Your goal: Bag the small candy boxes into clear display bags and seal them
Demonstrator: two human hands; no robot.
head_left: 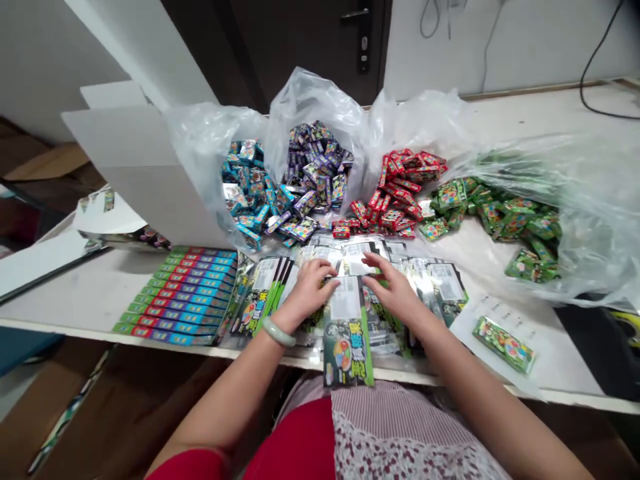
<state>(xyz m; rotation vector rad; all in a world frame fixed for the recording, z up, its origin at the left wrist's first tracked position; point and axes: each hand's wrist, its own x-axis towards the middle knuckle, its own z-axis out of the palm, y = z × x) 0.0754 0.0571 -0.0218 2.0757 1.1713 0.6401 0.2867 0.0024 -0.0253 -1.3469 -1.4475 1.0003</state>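
My left hand (307,290), with a pale green bangle (278,331) on its wrist, and my right hand (393,287) rest close together on glossy card packets. Between them lies a green-edged card packet (347,333), its lower end pointing towards me. Its top edge is under or beside my fingers, and I cannot tell whether either hand grips it. More packets (263,297) lie fanned to the left, and others (440,287) spread to the right. Further left stands a slanted row of blue-and-red boxes (175,297).
Plastic bags hold heaps of teal boxes (245,193), purple boxes (315,170), red boxes (395,193) and green packets (495,220). A white carton (135,167) stands at the back left. A green packet (504,345) lies on a paper sheet (480,313) at the right.
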